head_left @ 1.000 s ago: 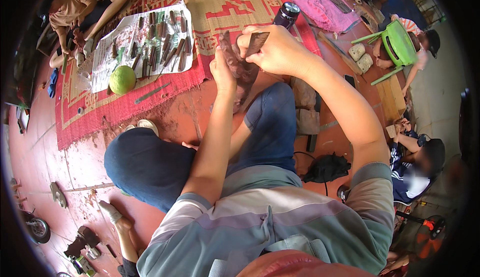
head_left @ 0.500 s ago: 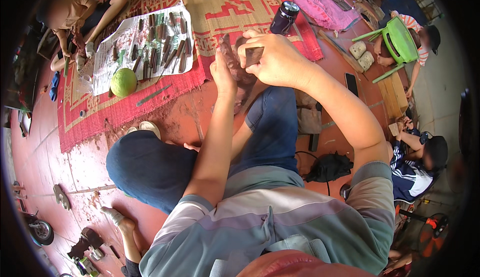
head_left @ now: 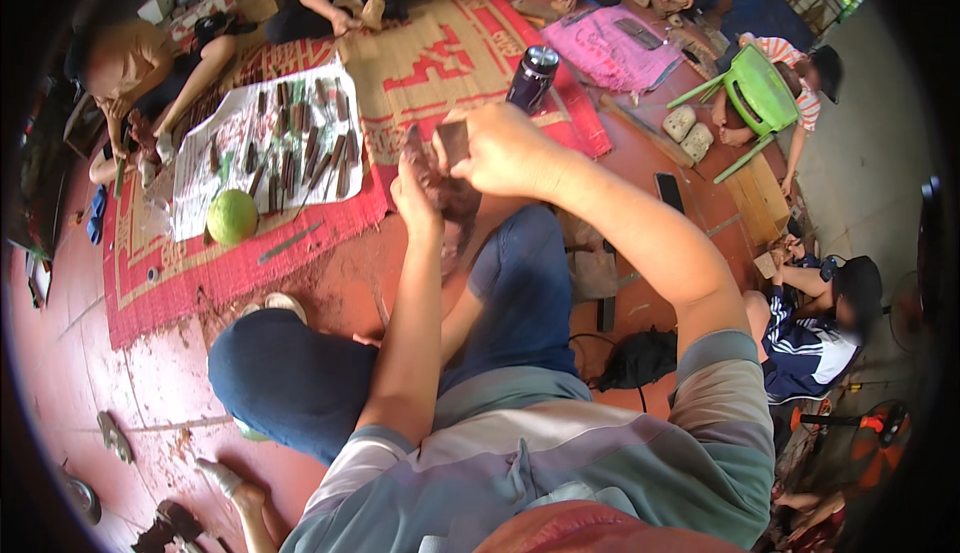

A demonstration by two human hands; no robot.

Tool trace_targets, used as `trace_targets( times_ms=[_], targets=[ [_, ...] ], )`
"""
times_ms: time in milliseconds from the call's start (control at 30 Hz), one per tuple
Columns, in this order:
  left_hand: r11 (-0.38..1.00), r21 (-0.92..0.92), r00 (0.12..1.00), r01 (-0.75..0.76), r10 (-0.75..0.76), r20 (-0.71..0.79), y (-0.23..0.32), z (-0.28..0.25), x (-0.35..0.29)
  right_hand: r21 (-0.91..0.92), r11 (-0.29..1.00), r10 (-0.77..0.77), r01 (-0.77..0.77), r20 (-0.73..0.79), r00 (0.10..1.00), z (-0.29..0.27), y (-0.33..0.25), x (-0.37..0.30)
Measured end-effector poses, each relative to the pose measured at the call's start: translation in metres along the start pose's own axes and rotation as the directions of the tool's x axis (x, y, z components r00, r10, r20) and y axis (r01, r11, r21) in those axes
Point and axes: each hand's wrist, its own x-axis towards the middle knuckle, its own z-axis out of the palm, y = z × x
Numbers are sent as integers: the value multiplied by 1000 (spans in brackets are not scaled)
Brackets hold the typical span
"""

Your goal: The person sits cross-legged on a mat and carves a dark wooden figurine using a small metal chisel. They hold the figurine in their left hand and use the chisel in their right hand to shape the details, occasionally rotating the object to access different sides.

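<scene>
My left hand (head_left: 416,196) is closed round a dark reddish-brown carved wooden piece (head_left: 455,201), knobbly and long, held up above my lap. My right hand (head_left: 505,151) pinches a flat, square brown piece like sandpaper (head_left: 453,141) between thumb and fingers. That piece is right at the upper part of the carving, though whether it touches cannot be made out. My fingers partly hide the carving.
Ahead lies a red and straw woven mat (head_left: 440,63). On its white printed sheet (head_left: 195,193) are several dark-handled carving tools (head_left: 318,143), with a green round fruit (head_left: 232,217) nearby. A dark flask (head_left: 533,77) stands beyond my right hand. Several people sit around, one near a green plastic stool (head_left: 757,93).
The view has shifted, so the mat and people appear lower and further left. Both hands keep their holds, and the square piece shows more face-on than before.
</scene>
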Motion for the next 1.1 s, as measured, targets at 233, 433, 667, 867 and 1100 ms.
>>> trace_targets(
  times_ms=[233,433,667,867,1100],
  targets=[
    [995,-67,997,73,-72,22,4,-2,-2,-21,995,97,-95,96,991,-2,-3,-2],
    [961,-244,992,130,-126,30,0,-4,0,80,995,-60,61,-6,998,4,2,-13],
    [967,-223,992,122,-122,15,7,-5,-1,72,997,32,-37,64,997,4,2,-7],
    [965,-219,989,144,-144,15,12,3,-6,-12,997,77,-76,99,992,-1,7,-7],
    [967,-248,998,63,-63,8,10,3,-5,203,977,-50,60,-53,997,1,-2,-19]
  ],
)
